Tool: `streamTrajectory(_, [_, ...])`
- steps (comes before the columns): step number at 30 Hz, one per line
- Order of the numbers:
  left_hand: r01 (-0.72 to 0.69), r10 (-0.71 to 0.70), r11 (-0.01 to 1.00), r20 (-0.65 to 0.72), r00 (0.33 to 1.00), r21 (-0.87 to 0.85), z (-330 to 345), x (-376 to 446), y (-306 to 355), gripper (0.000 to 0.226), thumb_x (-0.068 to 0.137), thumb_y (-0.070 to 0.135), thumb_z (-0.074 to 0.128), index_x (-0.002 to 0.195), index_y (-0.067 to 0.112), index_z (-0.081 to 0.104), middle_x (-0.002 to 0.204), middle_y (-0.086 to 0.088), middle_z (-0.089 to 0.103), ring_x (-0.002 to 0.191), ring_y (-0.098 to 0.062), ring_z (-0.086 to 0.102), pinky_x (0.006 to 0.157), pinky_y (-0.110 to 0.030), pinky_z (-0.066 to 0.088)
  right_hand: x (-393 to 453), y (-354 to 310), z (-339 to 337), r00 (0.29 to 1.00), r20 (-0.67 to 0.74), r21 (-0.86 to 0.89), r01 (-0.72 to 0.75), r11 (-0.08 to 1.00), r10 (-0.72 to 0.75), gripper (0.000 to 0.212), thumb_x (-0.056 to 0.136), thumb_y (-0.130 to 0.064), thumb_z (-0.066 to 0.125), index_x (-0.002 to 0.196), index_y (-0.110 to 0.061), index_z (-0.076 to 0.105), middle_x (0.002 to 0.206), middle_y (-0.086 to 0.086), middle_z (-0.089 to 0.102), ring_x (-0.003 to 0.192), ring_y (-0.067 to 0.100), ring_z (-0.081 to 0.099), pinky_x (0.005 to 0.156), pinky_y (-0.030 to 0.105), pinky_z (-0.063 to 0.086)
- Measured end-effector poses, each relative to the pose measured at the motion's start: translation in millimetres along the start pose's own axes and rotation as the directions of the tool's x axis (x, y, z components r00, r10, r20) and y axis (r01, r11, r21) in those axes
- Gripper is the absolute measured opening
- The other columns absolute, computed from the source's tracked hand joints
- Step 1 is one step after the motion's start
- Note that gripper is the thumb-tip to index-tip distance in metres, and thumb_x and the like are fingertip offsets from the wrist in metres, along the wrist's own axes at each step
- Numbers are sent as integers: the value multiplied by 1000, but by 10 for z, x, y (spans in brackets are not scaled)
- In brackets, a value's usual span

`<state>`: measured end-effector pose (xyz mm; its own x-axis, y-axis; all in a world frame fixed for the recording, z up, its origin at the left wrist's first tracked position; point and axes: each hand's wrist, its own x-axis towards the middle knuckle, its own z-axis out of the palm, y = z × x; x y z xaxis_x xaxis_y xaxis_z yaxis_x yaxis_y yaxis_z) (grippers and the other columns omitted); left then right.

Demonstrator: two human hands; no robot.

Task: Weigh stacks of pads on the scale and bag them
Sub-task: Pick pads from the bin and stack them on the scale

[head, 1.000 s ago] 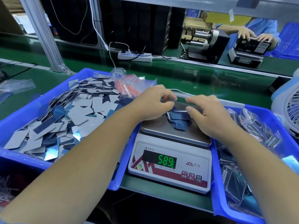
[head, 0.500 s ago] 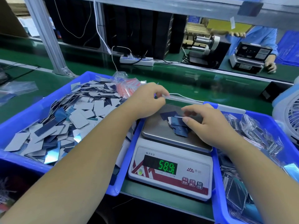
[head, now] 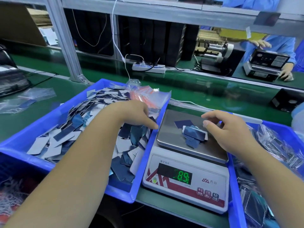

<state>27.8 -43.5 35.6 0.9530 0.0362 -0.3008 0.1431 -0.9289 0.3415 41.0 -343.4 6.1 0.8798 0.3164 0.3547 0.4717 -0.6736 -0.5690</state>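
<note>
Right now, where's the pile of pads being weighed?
In the head view, the pile of pads lies on the steel pan of the scale, right of centre, between the left blue bin and the right hand.

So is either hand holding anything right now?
Nothing visibly held. The right hand hovers open over the pads on the scale; the left hand reaches over the bin.
</note>
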Motion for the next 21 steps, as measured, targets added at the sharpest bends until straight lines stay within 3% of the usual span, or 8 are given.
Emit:
streamTrajectory(3, [-74, 67, 990, 57, 996, 123, 70, 9, -6, 84, 62, 67, 80, 136, 44, 47, 125, 7, 45, 111, -20, 49, 96, -42, 47, 0, 16, -7, 1000, 11, -9, -18, 1000, 18, 25, 91, -25, 64, 84, -49, 61, 82, -33, 62, 70, -7, 54, 62, 18, 36])
streamTrajectory(6, [-184, 179, 982, 80, 981, 50, 99, 25, -17, 81, 68, 56, 84, 141, 41, 50, 107, 17, 47, 98, -12, 52, 84, -34, 45, -7, 21, -16, 1000, 15, -13, -20, 1000, 20, 24, 91, -25, 64, 83, -48, 62, 77, -28, 65, 69, -7, 55, 61, 16, 35])
streamTrajectory(8, [-221, 222, 975, 70, 973, -17, 92, 18, -26, 68, 72, 44, 88, 134, 38, 60, 101, 21, 55, 89, 0, 54, 74, -27, 44, -8, 11, -15, 1000, 19, -21, -18, 1000, 19, 25, 91, -25, 63, 83, -49, 62, 79, -31, 65, 69, -6, 55, 60, 15, 36])
streamTrajectory(12, [-212, 212, 973, -13, 977, -86, 91, 13, -54, 43, 75, 24, 86, 112, 42, 72, 98, 23, 64, 86, 7, 57, 68, -18, 43, -9, -7, -7, 999, 27, -51, -24, 998, 26, 24, 91, -27, 62, 81, -50, 61, 81, -39, 60, 70, -6, 56, 59, 16, 36])
streamTrajectory(14, [-199, 192, 972, -68, 979, -126, 96, 14, -44, 35, 78, 13, 79, 101, 38, 74, 91, 18, 69, 83, 2, 62, 70, -22, 50, -9, -2, -4, 999, 23, -50, -27, 998, 29, 24, 91, -27, 62, 80, -49, 62, 79, -39, 60, 71, -5, 56, 60, 17, 37])
streamTrajectory(17, [-187, 182, 971, -48, 982, -149, 103, -12, -8, 36, 78, 3, 72, 96, 33, 74, 80, 14, 74, 84, -6, 70, 86, -35, 57, -13, 3, -13, 999, 19, -36, -37, 999, 38, 24, 91, -26, 62, 82, -48, 63, 77, -38, 61, 69, -3, 57, 59, 17, 38])
streamTrajectory(21, [-166, 158, 973, -59, 986, -161, 99, -26, -27, 23, 76, 11, 79, 88, 30, 73, 81, 11, 75, 85, -14, 71, 84, -39, 59, -18, 0, -25, 999, 24, -31, -38, 999, 39, 25, 91, -26, 62, 80, -49, 62, 74, -31, 64, 67, -3, 56, 58, 18, 37])
